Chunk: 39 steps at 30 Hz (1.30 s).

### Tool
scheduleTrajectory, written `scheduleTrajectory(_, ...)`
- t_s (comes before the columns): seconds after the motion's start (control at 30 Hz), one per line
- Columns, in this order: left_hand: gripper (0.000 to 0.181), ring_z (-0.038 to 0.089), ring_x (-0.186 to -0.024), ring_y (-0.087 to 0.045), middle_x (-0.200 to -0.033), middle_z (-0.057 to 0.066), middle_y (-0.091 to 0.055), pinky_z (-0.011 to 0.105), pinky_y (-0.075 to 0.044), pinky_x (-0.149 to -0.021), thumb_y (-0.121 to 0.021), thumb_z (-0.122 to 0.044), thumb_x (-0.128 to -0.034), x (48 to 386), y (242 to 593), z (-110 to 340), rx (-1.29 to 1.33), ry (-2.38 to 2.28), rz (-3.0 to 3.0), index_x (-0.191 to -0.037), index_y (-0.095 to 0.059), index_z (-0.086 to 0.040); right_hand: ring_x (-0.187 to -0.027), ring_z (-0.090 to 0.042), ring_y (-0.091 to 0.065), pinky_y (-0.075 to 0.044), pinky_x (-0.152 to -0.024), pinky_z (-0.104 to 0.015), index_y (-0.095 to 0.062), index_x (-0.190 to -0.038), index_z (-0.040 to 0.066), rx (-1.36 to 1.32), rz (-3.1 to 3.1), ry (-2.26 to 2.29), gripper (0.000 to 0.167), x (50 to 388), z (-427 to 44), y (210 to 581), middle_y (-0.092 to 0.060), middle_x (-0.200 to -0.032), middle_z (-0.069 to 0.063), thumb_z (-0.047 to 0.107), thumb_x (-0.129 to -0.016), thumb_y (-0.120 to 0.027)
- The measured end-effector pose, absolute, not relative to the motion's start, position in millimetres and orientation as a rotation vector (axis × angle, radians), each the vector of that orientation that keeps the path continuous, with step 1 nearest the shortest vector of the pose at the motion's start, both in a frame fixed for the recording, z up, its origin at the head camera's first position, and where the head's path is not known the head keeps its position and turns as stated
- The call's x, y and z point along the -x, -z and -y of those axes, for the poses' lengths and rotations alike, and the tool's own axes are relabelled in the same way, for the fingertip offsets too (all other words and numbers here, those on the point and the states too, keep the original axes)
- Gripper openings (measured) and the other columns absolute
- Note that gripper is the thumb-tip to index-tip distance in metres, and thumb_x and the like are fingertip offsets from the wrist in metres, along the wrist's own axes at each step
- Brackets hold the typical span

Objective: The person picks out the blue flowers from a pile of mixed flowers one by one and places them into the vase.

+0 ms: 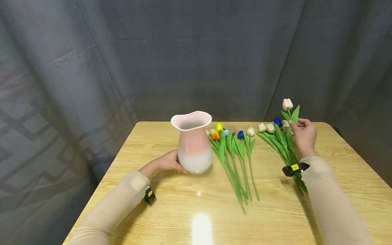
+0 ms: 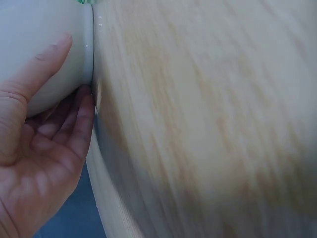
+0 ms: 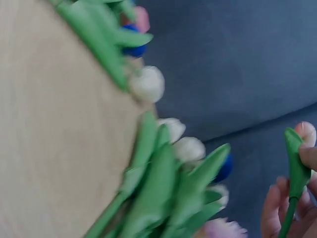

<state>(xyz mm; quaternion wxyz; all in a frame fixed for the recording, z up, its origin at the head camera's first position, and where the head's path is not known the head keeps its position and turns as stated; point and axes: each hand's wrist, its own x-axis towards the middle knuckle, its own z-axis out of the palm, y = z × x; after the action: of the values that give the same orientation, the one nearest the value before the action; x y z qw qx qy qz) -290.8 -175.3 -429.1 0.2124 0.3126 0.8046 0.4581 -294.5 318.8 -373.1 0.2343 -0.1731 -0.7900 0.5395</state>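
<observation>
A pink-and-white vase (image 1: pixel 195 149) with a wavy rim stands upright on the table. My left hand (image 1: pixel 167 161) holds it low on its left side; in the left wrist view the thumb (image 2: pixel 47 62) lies along the vase's white wall (image 2: pixel 29 39) and the other fingers curl beneath its curve. At the right, my right hand (image 1: pixel 306 137) pinches a pale pink-white tulip (image 1: pixel 287 104) by its leafy upper stem, raised above a bunch of tulips (image 1: pixel 283 143). In the right wrist view, the held tulip's leaf (image 3: pixel 297 171) shows between thumb and fingers.
Between the vase and the right-hand bunch lies a second group of tulips (image 1: pixel 235 163), with yellow, orange, blue, pink and white heads toward the back. Everything rests on a wooden table (image 1: pixel 171 211). A grey curtain (image 1: pixel 208 68) hangs behind its far edge.
</observation>
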Motion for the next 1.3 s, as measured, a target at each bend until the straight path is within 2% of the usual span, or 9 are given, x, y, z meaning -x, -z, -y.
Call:
scheduleTrajectory(0.33,0.072,0.021,-0.107,-0.058,-0.127,0.011,-0.058,0.034,-0.052,-0.089,-0.083,-0.008,-0.0733,290.4,428.7,173.8,-0.833,-1.258,-2.248,-0.136,-0.047,-0.008,-0.084,-0.017,-0.048,-0.037,-0.067,-0.026,-0.053,-0.129,-0.006,0.542,2.483,-1.169,0.052,298.8,-326.1,402.3,-0.055,-0.103,-0.014,0.037,-0.100,-0.048)
scheduleTrajectory(0.47,0.070,0.020,-0.105,-0.058,-0.125,0.011,-0.059,0.034,-0.052,-0.088,-0.083,-0.007,-0.0734,290.2,428.1,173.4,-0.825,-1.253,-2.252,-0.135,-0.048,-0.006,-0.095,-0.034,-0.050,-0.039,-0.070,-0.035,-0.052,-0.127,-0.011,0.526,2.582,-1.153,0.054,297.1,-329.5,406.1,-0.055,-0.115,-0.028,0.034,-0.101,-0.041)
scheduleTrajectory(0.67,0.068,0.019,-0.102,-0.059,-0.124,0.012,-0.059,0.033,-0.052,-0.086,-0.082,-0.007,-0.0744,291.3,428.0,174.5,-0.833,-1.263,-2.239,-0.134,-0.048,-0.005,-0.100,-0.043,-0.050,-0.042,-0.079,-0.047,-0.051,-0.123,-0.016,0.503,2.685,-1.125,0.057,297.2,-338.1,409.3,-0.051,-0.122,-0.036,0.036,-0.102,-0.036)
scheduleTrajectory(0.77,0.070,0.019,-0.102,-0.059,-0.124,0.012,-0.059,0.033,-0.053,-0.085,-0.082,-0.007,-0.0744,292.1,429.7,175.8,-0.861,-1.264,-2.233,-0.135,-0.047,-0.006,-0.088,-0.038,-0.053,-0.043,-0.071,-0.041,-0.051,-0.122,-0.017,0.477,2.697,-1.128,0.058,298.1,-340.9,410.5,-0.056,-0.107,-0.033,0.035,-0.102,-0.037)
scheduleTrajectory(0.87,0.070,0.019,-0.102,-0.059,-0.124,0.012,-0.059,0.033,-0.053,-0.084,-0.082,-0.008,-0.0743,292.9,431.3,177.2,-0.894,-1.256,-2.241,-0.135,-0.047,-0.005,-0.064,-0.025,-0.053,-0.041,-0.057,-0.034,-0.051,-0.120,-0.016,0.471,2.704,-1.160,0.057,299.9,-342.6,411.4,-0.056,-0.076,-0.018,0.036,-0.102,-0.038)
scheduleTrajectory(0.93,0.070,0.019,-0.103,-0.059,-0.125,0.011,-0.058,0.033,-0.053,-0.085,-0.082,-0.008,-0.0743,292.9,431.9,177.7,-0.899,-1.253,-2.244,-0.135,-0.046,-0.006,-0.055,-0.018,-0.049,-0.041,-0.051,-0.032,-0.050,-0.120,-0.015,0.479,2.713,-1.182,0.058,300.3,-343.1,411.2,-0.052,-0.069,-0.011,0.038,-0.102,-0.037)
scheduleTrajectory(1.0,0.070,0.020,-0.104,-0.059,-0.126,0.011,-0.058,0.033,-0.053,-0.087,-0.082,-0.008,-0.0741,292.7,432.1,177.7,-0.884,-1.254,-2.242,-0.135,-0.047,-0.007,-0.059,-0.020,-0.051,-0.042,-0.053,-0.032,-0.048,-0.126,-0.016,0.481,2.723,-1.202,0.060,299.1,-342.1,409.4,-0.056,-0.078,-0.017,0.038,-0.102,-0.035)
scheduleTrajectory(1.13,0.071,0.021,-0.105,-0.058,-0.126,0.011,-0.059,0.034,-0.052,-0.088,-0.083,-0.007,-0.0734,291.2,431.4,176.2,-0.837,-1.267,-2.235,-0.135,-0.048,-0.008,-0.090,-0.035,-0.051,-0.044,-0.072,-0.041,-0.040,-0.132,-0.019,0.483,2.737,-1.227,0.067,294.4,-337.9,403.5,-0.049,-0.119,-0.036,0.040,-0.102,-0.029)
scheduleTrajectory(1.3,0.070,0.020,-0.102,-0.059,-0.123,0.011,-0.059,0.034,-0.052,-0.087,-0.083,-0.006,-0.0729,289.9,430.8,174.9,-0.824,-1.271,-2.240,-0.134,-0.049,-0.006,-0.105,-0.040,-0.045,-0.042,-0.085,-0.050,-0.040,-0.130,-0.020,0.491,2.745,-1.266,0.070,290.2,-331.0,394.7,-0.044,-0.127,-0.037,0.042,-0.102,-0.026)
